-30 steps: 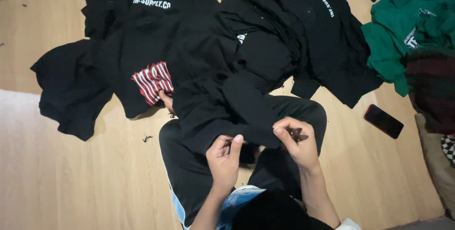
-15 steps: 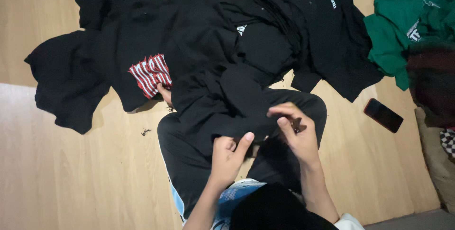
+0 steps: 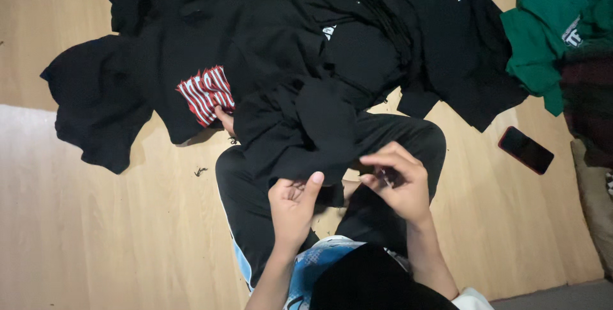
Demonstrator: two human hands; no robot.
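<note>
Seated person, head view: black trousers [image 3: 396,144] with a light blue side stripe [image 3: 241,262], a blue-and-white patterned top [image 3: 316,265], bare forearms, left hand [image 3: 294,208] and right hand [image 3: 399,185] ungloved.

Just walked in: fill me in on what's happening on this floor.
A person sits cross-legged on a wooden floor with a black garment draped over the lap. The left hand pinches its lower edge, while the right hand holds a small dark tool at the same edge; what kind is too small to tell. More black shirts are spread out ahead, green clothing lies to the right, and a phone rests on the floor.
</note>
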